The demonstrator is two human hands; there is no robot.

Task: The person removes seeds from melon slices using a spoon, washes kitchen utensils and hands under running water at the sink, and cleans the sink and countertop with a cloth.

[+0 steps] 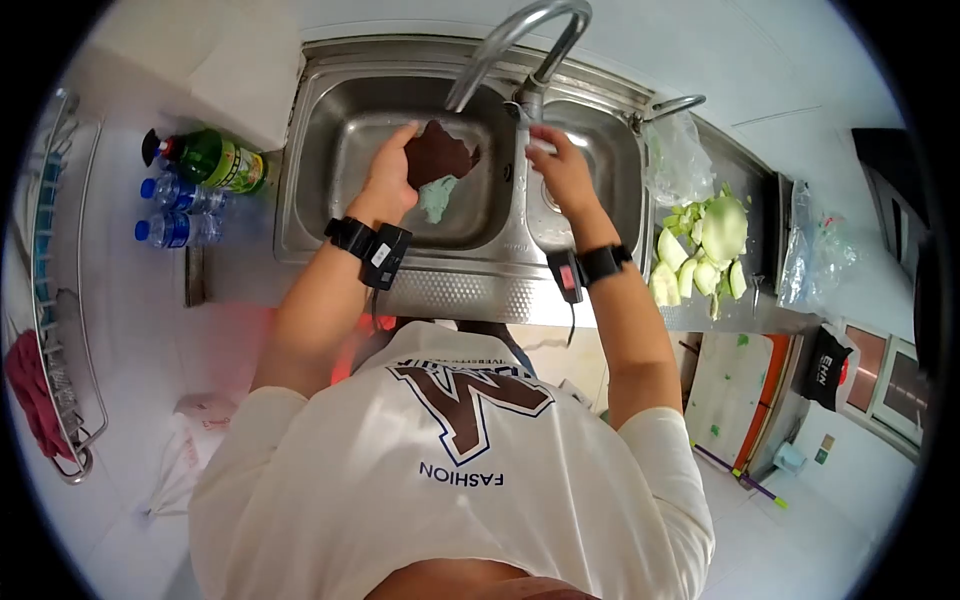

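My left hand (385, 178) is over the left basin of the steel sink (335, 110), its fingers closed on a dark brown cloth (440, 152). A light green cloth (436, 198) hangs or lies just below the brown one; whether my hand also grips it is unclear. My right hand (562, 172) reaches over the divider and the right basin, with its fingers curled at the faucet handle (523, 117), slightly blurred. The curved spout of the faucet (500, 48) arches above the left basin. Each wrist wears a black strapped device.
Left of the sink are a green bottle (225, 163) and two blue-capped water bottles (190, 228). Cut pale green vegetable pieces (690, 270) and a clear plastic bag (680, 160) lie on the right counter. A wire rack (85, 330) stands at far left.
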